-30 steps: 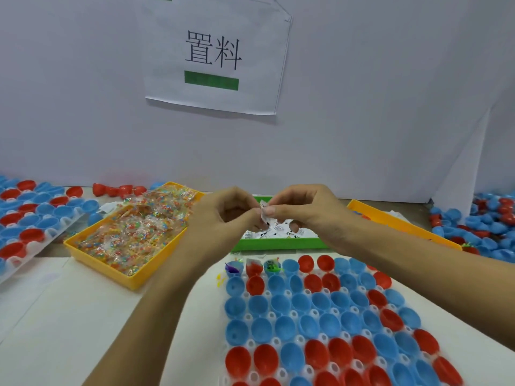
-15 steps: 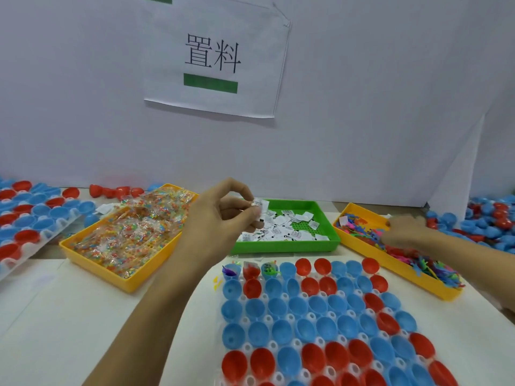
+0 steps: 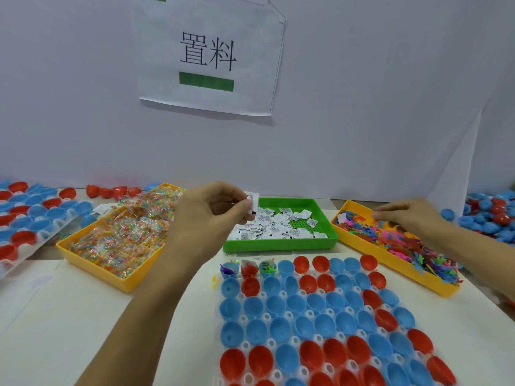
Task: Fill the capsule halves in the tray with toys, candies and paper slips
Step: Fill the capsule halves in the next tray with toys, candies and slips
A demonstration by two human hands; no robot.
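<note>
- White paper slip (image 3: pixel 252 203) sits pinched between the thumb and fingers of my left hand (image 3: pixel 214 213), held up above the near-left corner of the green tray (image 3: pixel 278 246) so I can carry it to a capsule without dropping it.
- The slip stands roughly upright, its long axis running top to bottom, printed face turned toward me, its lower end tucked into my fingertips.
- My right hand (image 3: pixel 407 221) reaches over the far end of the yellow toy tray (image 3: pixel 434 288), fingers curled down among the coloured plastic toys (image 3: pixel 390 243); I cannot tell whether they have closed on one yet.
- The capsule tray (image 3: pixel 328 324) lies on the desk below and between both hands, close to me, so each drop is a short move.
- Only the three capsule halves (image 3: pixel 248 270) nearest beneath my left hand look filled; the blue and red rest look empty, so I judge the task barely begun.
- The candy tray (image 3: pixel 111 271) sits to the left of my left wrist, within easy reach for the next pick.
</note>
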